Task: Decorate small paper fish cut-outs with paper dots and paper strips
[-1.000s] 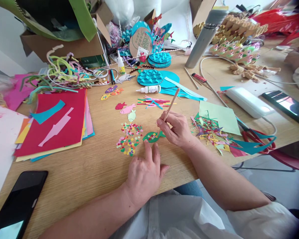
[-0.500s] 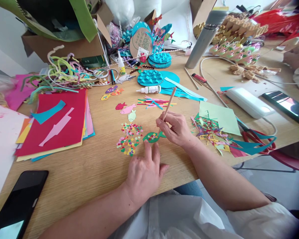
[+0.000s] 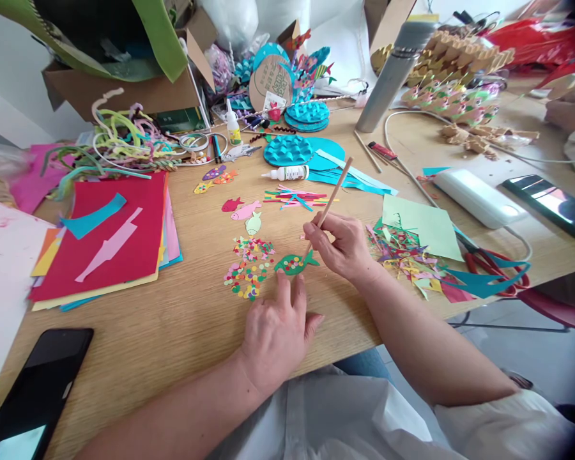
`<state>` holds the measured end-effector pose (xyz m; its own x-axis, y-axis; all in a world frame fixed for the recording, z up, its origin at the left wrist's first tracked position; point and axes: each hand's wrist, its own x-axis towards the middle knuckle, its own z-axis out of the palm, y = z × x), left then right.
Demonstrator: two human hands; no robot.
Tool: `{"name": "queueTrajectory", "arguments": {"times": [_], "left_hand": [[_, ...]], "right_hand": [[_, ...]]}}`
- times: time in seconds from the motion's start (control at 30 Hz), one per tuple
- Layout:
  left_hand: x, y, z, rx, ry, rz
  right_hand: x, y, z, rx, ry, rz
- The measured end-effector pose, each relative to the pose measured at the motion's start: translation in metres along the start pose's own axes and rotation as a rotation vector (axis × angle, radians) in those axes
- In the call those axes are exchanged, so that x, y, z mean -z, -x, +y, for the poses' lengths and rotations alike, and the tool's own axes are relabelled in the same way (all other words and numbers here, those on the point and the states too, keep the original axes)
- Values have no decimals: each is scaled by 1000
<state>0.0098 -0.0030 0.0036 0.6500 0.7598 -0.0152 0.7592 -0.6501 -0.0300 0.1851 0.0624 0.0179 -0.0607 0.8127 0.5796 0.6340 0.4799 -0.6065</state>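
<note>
A green paper fish (image 3: 283, 264) dotted with small coloured paper circles lies flat on the table. My left hand (image 3: 278, 332) is open, with its outstretched fingertips on the lower edge of the fish. Pinched in my right hand (image 3: 342, 246) is a thin wooden stick (image 3: 335, 193), its lower tip at the fish's body near the tail. Left of the fish is a pile of coloured paper dots (image 3: 246, 281), with small paper bits (image 3: 253, 248) just behind it. Red, pink and pale green paper fish (image 3: 253, 223) lie farther back.
Stacked coloured paper (image 3: 124, 249) and a phone (image 3: 38, 390) lie at left. Behind are a glue bottle (image 3: 287, 173), paper strips (image 3: 294, 197) and blue discs (image 3: 328, 150). At right are paper scraps (image 3: 407, 252), scissors (image 3: 501, 271), a white power bank (image 3: 479, 198) and another person's hand (image 3: 568, 112).
My right hand has shifted slightly right, and the stick leans more to the right. The fish's tail now shows more fully. My left hand stays in nearly the same place.
</note>
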Motion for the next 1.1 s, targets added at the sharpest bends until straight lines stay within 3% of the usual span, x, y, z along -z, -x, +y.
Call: {"name": "queueTrajectory", "arguments": {"times": [0.13, 0.47, 0.77, 0.97, 1.1], "left_hand": [[-2, 0, 0, -5, 0, 11], [-3, 1, 0, -8, 23, 16], [-1, -1, -5, 7, 0, 30], [5, -6, -14, 17, 129, 174], [8, -8, -20, 60, 229, 188]], "right_hand": [[-1, 1, -2, 0, -12, 32], [-7, 1, -4, 49, -17, -40], [-3, 7, 3, -199, -173, 285], [-4, 5, 5, -225, -174, 366], [-4, 4, 7, -247, -182, 380]]}}
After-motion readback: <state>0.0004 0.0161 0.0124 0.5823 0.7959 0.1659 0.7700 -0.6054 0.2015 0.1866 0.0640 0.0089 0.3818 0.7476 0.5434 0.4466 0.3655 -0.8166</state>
